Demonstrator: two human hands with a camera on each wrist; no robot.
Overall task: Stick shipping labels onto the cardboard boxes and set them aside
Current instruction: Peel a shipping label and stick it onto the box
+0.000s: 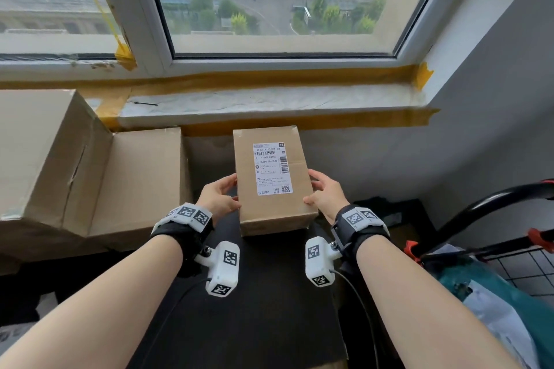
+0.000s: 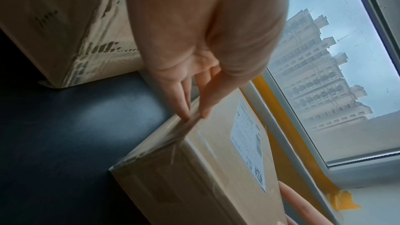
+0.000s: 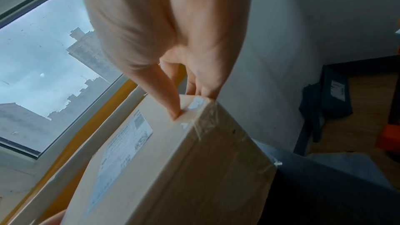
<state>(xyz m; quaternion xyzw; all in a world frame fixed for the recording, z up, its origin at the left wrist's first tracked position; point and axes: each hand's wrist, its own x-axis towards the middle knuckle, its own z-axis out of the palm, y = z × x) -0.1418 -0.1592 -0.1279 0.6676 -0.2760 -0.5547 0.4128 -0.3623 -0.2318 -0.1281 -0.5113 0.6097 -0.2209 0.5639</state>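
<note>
A small brown cardboard box [image 1: 271, 210] with a white shipping label [image 1: 272, 169] stuck on its top is held between both hands, over the far part of the black table [image 1: 254, 308]. My left hand [image 1: 229, 193] grips its left edge, thumb on top and fingers down the side [image 2: 184, 109]. My right hand [image 1: 319, 192] grips the right edge the same way, its thumb [image 3: 173, 109] pressing the taped top. The wrist views show the box [image 2: 173, 186] [image 3: 194, 177] and its label [image 2: 249, 143] [image 3: 121, 151]. Whether the box rests on the table or is lifted, I cannot tell.
A large cardboard box [image 1: 39, 159] with an open flap [image 1: 141, 180] stands at the left. The window sill [image 1: 269, 102], edged with yellow tape, runs behind. At the right are a cart with a black handle [image 1: 494, 201] and a teal bag [image 1: 509, 293].
</note>
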